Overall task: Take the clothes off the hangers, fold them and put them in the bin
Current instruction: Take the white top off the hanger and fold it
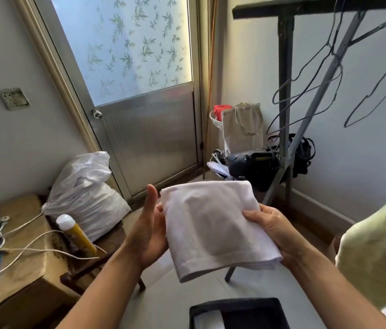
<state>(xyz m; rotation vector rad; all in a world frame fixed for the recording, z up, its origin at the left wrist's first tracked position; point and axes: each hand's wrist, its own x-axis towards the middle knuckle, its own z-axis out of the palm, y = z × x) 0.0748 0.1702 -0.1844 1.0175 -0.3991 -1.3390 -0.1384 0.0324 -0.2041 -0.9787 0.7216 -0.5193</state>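
White cloth fills the space between the hands: a folded white garment [213,224], off its hanger and squared into a compact packet, held in the air; the left hand [149,233] lies along its left edge with the thumb upright and free, the fingers slipping under the cloth out of sight, so it supports rather than pinches; the right hand [270,231] pinches the right edge, thumb on top and fingers beneath.

Judging by this, the folding of this piece is about done and only the drop is left; the black bin [279,312] stands open directly below the hands and nearer the person, with something pale [208,318] already lying in it, probably a piece folded before; bare wire hangers [306,91] dangle above and beyond the right hand, which suggests several garments are finished; a pale green garment [377,245] hangs just right of the right hand, and it likely remains to be done, though its hanger is out of view.

Room to move looks fair: nothing lies between the packet and the bin's mouth; the green cloth crowds the right wrist; the dark rack post [284,103] stands well beyond the right hand; a wooden table edge [33,269] with cords lies left of the left forearm, apart from it.
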